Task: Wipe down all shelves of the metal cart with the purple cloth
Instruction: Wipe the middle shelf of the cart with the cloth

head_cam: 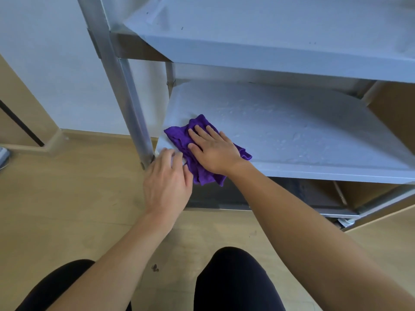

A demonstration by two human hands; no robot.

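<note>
Pressing flat, the right hand (215, 151) pins the purple cloth (179, 140) to the middle shelf (292, 131) at its front-left corner; the left hand (167, 182) curls over the shelf edge there. Wet beads remain to the right, so wiping seems partway. No writing is readable.

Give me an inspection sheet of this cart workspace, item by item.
Surface: grey metal middle shelf, droplets across its centre and right.
Job's things: crumpled purple cloth at the shelf's front-left corner, partly hanging over the edge; upper metal shelf with a few dark specks.
Clutter: small dark spot on the wooden floor.
Hands: right hand pressed flat on the cloth; left hand at the shelf corner beside the steel cart leg.
Cables: nothing seen.
Surroundings: white wall, wooden skirting.
</note>
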